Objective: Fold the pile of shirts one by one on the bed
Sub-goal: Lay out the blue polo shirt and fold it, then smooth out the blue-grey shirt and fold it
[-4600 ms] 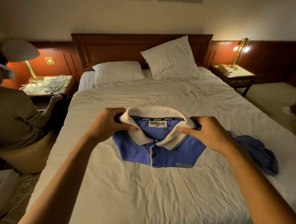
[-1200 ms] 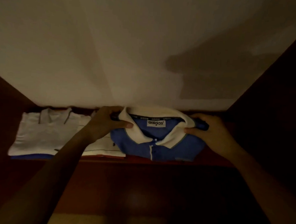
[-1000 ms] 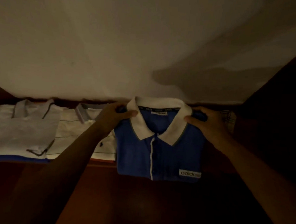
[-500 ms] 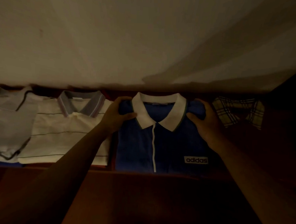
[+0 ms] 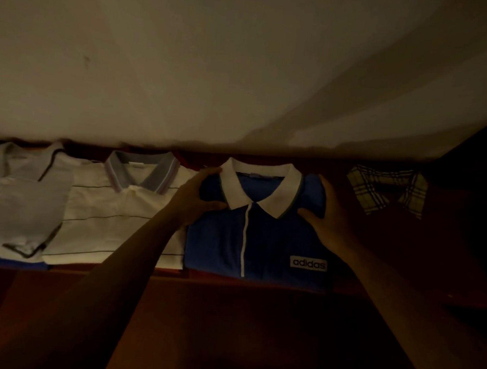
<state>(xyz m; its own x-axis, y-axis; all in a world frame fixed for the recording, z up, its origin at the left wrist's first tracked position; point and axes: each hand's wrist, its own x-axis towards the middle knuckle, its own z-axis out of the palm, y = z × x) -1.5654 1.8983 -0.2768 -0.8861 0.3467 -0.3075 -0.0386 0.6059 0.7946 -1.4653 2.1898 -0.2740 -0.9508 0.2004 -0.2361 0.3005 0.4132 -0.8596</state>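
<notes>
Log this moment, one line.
blue polo: folded, on wooden surface | left hand: grips shoulder | right hand: grips shoulder | beside: striped polo

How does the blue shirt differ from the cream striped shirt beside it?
The blue shirt has a white collar; the cream striped shirt has a grey collar with striped edges. The blue shirt bears an adidas label; none shows on the cream striped shirt. The left hand and right hand grip the blue shirt, not the cream striped shirt. Both lie folded, front up.

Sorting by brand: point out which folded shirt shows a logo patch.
The blue polo with the white collar: an adidas patch sits on its chest.
</notes>
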